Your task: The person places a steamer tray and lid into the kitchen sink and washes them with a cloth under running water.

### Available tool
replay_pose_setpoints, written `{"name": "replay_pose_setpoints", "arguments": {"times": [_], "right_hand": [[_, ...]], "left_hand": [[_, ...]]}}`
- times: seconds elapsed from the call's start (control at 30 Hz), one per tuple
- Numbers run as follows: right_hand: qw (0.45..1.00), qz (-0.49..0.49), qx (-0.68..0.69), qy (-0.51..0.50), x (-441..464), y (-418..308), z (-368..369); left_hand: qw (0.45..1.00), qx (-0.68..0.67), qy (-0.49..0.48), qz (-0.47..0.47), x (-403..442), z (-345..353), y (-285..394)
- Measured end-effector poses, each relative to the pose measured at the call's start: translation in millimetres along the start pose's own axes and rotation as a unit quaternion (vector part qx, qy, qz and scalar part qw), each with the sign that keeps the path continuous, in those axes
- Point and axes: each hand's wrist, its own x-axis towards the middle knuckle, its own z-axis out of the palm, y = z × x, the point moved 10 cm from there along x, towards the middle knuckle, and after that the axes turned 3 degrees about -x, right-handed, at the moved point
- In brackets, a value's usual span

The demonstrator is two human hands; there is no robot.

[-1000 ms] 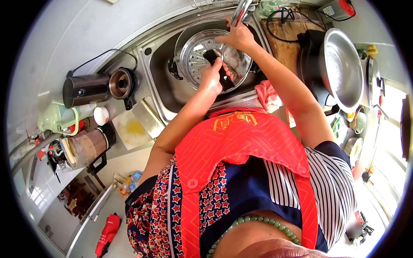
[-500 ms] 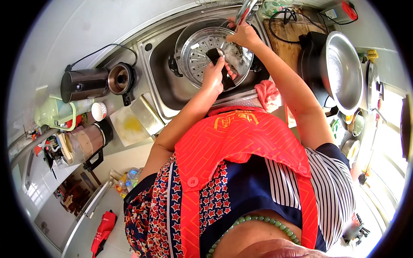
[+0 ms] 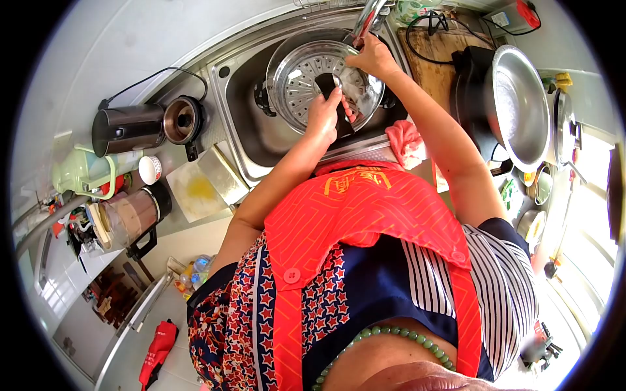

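Observation:
A clear glass lid [image 3: 290, 88] with a metal rim is held over a pot [image 3: 271, 58] in the steel sink [image 3: 244, 140]. Through the glass shows a perforated steamer plate [image 3: 305, 78]. My left hand [image 3: 324, 112] is closed around the lid's black handle [image 3: 326, 83]. At the lid's upper right edge, my right hand [image 3: 375, 58] has its thumb on the glass side of the rim. Its other fingers are partly hidden beside the metal faucet [image 3: 369, 18]. The pot's black side handle [image 3: 262, 98] shows at the left.
A pink cloth [image 3: 405, 140] lies on the sink's near edge. To the right are a wooden board [image 3: 433, 62] with a black cord and a large metal basin [image 3: 520, 107]. Left of the sink stand an electric kettle [image 3: 127, 128] and a small cup [image 3: 150, 169].
My right hand has shifted slightly at the lid's rim, and its fingers beyond the faucet show less. My left hand keeps its hold on the handle, with the lid nearly in place.

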Motion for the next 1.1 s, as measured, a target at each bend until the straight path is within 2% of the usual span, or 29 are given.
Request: {"name": "replay_pose_setpoints", "arguments": {"times": [0.07, 0.17, 0.3, 0.47, 0.6, 0.73, 0.83, 0.87, 1.0, 1.1], "right_hand": [[0.999, -0.005, 0.029, -0.012, 1, 3, 9], [0.997, -0.02, -0.003, 0.074, -7, 6, 6], [0.991, 0.039, 0.122, -0.047, -13, 18, 13], [0.996, -0.012, 0.045, 0.076, -20, 23, 7], [0.985, 0.013, 0.167, -0.036, -22, 45, 23], [0.981, 0.016, 0.194, 0.019, -22, 40, 19], [0.982, 0.036, 0.182, 0.042, -14, 35, 4], [0.987, 0.038, 0.139, 0.077, -12, 29, -7], [0.999, -0.015, 0.009, 0.048, -5, -12, -25], [0.998, -0.056, -0.012, -0.04, 9, -4, -2]], "left_hand": [[1.0, 0.009, 0.001, -0.005, -2, -4, 2], [1.0, 0.03, -0.006, 0.004, 0, -4, 0], [0.997, 0.077, -0.014, 0.02, 0, -8, 4], [0.987, 0.159, -0.014, 0.029, -4, 0, 10], [0.977, 0.212, -0.019, 0.029, -2, -6, 16], [0.965, 0.257, -0.036, 0.038, 0, -6, 23], [0.944, 0.321, -0.079, 0.017, 4, -2, 22], [0.933, 0.348, -0.095, 0.006, 5, 0, 21], [0.891, 0.44, -0.098, -0.053, -14, 11, 13], [0.88, 0.46, -0.103, -0.048, -13, 11, 2]]}}
